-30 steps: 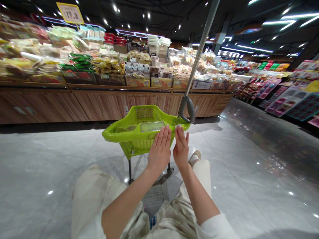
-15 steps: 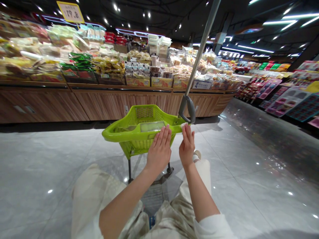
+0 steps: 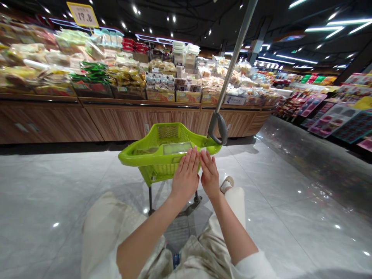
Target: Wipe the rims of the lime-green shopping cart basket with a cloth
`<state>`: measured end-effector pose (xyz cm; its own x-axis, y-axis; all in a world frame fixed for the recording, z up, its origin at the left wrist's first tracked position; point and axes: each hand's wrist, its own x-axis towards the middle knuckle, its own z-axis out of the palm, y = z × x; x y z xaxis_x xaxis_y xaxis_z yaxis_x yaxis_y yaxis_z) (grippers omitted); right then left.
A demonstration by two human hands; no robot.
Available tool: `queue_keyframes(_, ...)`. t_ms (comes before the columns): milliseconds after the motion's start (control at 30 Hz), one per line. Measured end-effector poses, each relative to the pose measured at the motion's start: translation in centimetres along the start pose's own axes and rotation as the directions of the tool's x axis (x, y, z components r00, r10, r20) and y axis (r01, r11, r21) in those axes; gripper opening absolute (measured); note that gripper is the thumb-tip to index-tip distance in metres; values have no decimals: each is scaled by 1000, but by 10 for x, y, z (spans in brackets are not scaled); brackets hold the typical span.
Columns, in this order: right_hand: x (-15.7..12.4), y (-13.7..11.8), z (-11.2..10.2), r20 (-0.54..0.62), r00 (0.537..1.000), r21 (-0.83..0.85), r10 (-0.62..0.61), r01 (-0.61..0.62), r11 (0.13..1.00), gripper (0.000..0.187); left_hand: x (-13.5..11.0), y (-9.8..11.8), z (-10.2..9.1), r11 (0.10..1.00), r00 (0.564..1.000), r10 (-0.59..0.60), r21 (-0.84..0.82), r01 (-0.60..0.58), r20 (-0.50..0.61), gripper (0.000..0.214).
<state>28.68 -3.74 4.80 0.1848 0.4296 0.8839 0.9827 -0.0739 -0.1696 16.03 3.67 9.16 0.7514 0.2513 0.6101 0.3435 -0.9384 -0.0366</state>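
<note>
**A:** Two hands are seen low in the middle. What lies to their left?

**B:** Bare grey floor [image 3: 43, 193] is seen there, open as far as the wooden display shelf [image 3: 116, 122]. The shelf's front edge runs across behind the basket. Packaged goods [image 3: 95, 73] are stacked on it under a yellow price sign [image 3: 81, 14].

**A:** Where is the basket placed?

**B:** The green basket [image 3: 130, 157] is stood on its frame on the floor, just ahead of the knees and well apart from the shelf's edge. The left hand [image 3: 186, 178] is laid flat over the near rim. Its fingers [image 3: 190, 159] are straight and together, and nothing is gripped.

**A:** And the right hand?

**B:** The right hand [image 3: 209, 178] is held just beside the left. Whether the two touch cannot be told. Its fingers are stretched open and nothing is held. The fingertips are at the rim's right corner, just under the grey grip [image 3: 222, 130] of the pole handle [image 3: 234, 64], which slants up out of view.

**A:** What room is left on the right?

**B:** A wide aisle of shiny floor is left open there. It is bounded along the far right edge by racks of coloured goods [image 3: 334, 116]. A shoe [image 3: 227, 183] is seen near the right wrist.
</note>
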Motion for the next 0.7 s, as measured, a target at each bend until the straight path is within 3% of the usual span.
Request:
queue_keyframes(67, -2, 0, 0, 11, 1000, 6, -1, 0, 1000, 69, 0, 0, -1, 1000, 1000, 3, -2, -3, 2, 80)
queue_keyframes(133, -2, 3, 0, -97, 986, 28, 133, -131, 991, 67, 1, -1, -1, 1000, 1000, 13, -6, -13, 6, 80)
queue_keyframes(200, 0, 8, 3, -226, 926, 111, 302, -283, 953, 64, 1, -1, 0, 1000, 1000, 16, -12, -16, 8, 80)
queue_keyframes(267, 7, 17, 7, -282, 850, 229, 444, -390, 892, 59, 1, -1, 1, 1000, 1000, 11, -16, -11, 6, 81)
queue_keyframes(400, 36, 48, 8, -249, 755, 497, 606, -438, 749, 55, 0, 0, 1, 1000, 1000, 4, -19, -4, -5, 79)
queue_keyframes(467, 54, 66, 1, -134, 761, 622, 635, -434, 652, 50, 2, -2, -1, 999, 999, -16, -36, 15, -35, 72)
queue_keyframes(533, 69, 79, -9, 29, 809, 670, 587, -451, 589, 42, 6, -6, -4, 996, 996, -47, -76, 42, -76, 61)
queue_keyframes(600, 79, 83, -18, 145, 850, 656, 507, -466, 593, 35, 12, -12, -7, 991, 992, -64, -124, 51, -107, 50)
queue_keyframes(700, 81, 70, -25, 153, 868, 627, 472, -454, 632, 32, 16, -25, -8, 988, 984, -83, -145, 60, -157, 44)
